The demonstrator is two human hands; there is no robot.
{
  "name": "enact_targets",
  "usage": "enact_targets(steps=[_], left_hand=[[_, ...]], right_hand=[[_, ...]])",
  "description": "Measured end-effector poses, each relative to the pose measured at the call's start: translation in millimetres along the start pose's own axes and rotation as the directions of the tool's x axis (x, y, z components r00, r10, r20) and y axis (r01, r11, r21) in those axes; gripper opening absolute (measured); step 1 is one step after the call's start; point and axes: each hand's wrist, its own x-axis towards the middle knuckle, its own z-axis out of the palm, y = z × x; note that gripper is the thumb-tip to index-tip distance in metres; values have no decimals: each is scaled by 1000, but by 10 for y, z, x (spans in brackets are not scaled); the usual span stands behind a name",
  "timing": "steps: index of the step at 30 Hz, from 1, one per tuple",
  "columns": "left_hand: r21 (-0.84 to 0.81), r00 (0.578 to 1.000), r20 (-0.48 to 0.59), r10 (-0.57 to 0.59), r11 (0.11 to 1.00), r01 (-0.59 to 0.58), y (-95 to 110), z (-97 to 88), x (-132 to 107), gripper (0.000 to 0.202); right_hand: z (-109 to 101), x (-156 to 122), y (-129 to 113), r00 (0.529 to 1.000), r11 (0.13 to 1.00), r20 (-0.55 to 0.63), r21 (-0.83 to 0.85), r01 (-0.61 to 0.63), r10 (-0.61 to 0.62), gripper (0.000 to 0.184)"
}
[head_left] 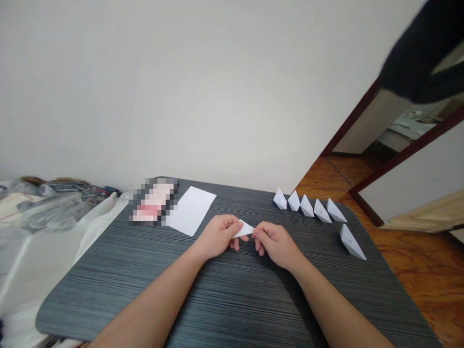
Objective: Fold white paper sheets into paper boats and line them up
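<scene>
A small folded piece of white paper (245, 229), triangular in outline, is held between my two hands above the dark table. My left hand (219, 237) grips its left part, the thumb lying on top and the fingers beneath. At the paper's right tip, my right hand (275, 241) pinches with thumb and index finger. Several folded white paper boats (306, 206) stand in a row at the table's back right. One more paper boat (352, 242) sits apart from them, nearer the right edge. To the left of my hands lies flat white paper (194, 209).
The dark wood-grain table (232, 299) stands against a pale wall (203, 87). A blurred-out pinkish item (154, 200) lies at its back left. Plastic-wrapped stuff (61, 208) is heaped beyond the left edge. Wooden floor (427, 261) and a doorway are on the right.
</scene>
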Motion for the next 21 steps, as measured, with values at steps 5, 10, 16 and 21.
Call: enact_targets(steps=[5,10,16,21], left_hand=[[31,999,-15,34,999,-33,10,-9,-2,37],[-5,998,-57,21,1000,-21,-18,7,12,33],[-106,1000,8,-11,994,11,-35,58,26,29],[28,998,49,31,999,-32,-21,70,4,27]], right_hand=[[-38,-18,-34,998,999,57,-46,6,-3,24],[-8,10,-6,1000,1000,11,8,15,-15,24],[23,32,38,995,975,-8,196,102,-102,12],[19,21,37,995,967,-17,233,104,-103,12]])
